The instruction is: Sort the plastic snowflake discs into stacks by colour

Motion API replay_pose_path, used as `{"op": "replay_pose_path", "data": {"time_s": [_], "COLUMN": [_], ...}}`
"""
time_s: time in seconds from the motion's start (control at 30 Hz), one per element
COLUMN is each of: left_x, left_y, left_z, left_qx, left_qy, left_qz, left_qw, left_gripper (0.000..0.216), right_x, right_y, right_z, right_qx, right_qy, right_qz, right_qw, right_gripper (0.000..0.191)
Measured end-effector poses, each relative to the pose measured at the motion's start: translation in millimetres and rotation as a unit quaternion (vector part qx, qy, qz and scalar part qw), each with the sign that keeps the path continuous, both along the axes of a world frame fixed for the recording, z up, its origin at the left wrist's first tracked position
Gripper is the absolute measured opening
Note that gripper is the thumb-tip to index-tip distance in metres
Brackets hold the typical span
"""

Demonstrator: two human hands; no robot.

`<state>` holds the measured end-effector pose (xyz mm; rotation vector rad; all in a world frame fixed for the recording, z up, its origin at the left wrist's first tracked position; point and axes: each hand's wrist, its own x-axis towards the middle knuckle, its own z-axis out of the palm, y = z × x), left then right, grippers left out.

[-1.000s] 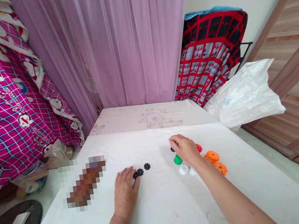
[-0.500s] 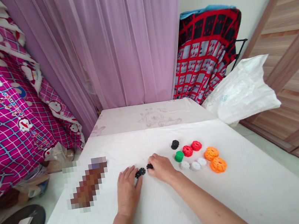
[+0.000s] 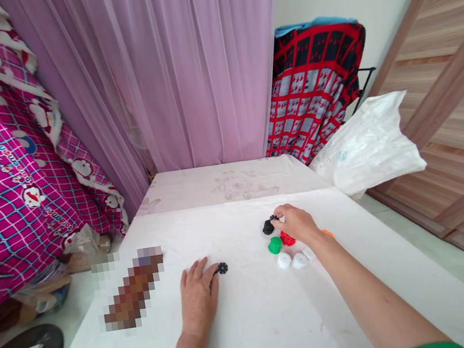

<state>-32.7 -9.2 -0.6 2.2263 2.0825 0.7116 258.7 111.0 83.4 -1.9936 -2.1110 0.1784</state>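
My left hand [image 3: 198, 298] lies flat on the white table [image 3: 256, 333], fingers stretched out, fingertips touching a small black toothed disc [image 3: 222, 268]. My right hand [image 3: 298, 224] reaches over the coloured discs and pinches a black disc [image 3: 273, 218] just above a black stack [image 3: 268, 228]. Beside it lie a green disc [image 3: 274, 245], a red disc [image 3: 287, 240] and white discs [image 3: 292, 260]. A sliver of an orange disc [image 3: 327, 232] shows behind my right wrist.
A pink curtain [image 3: 199, 68] hangs behind the table. A red patterned cloth [image 3: 315, 86] drapes a rack at the back right, with a white plastic bag [image 3: 367, 148] beside it. Pink bedding [image 3: 3, 161] is on the left. A blurred brown object [image 3: 134, 290] lies on the table's left.
My right hand picked up a black disc near my left fingertips and carried it right to the black stack. One black disc remains by the left hand, which stayed put.
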Motion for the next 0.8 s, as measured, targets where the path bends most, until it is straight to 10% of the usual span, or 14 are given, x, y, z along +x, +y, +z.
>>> {"op": "replay_pose_path", "data": {"time_s": [0.43,0.8], "left_x": [-2.8,-12.4], "left_y": [1.3,4.5], "left_z": [-6.6,-14.2], "left_qx": [0.036,0.051], "left_qy": [-0.032,-0.095], "left_qz": [-0.003,-0.006], "left_qw": [0.999,0.994], "left_gripper": [0.029,0.033], "right_x": [-22.6,-124.2], "right_y": [-10.1,-66.3], "right_z": [3.2,-29.7], "right_qx": [0.017,-0.086], "right_qy": [0.03,0.06], "right_qz": [0.013,0.208], "right_qw": [0.999,0.972], "right_gripper": [0.024,0.035]}}
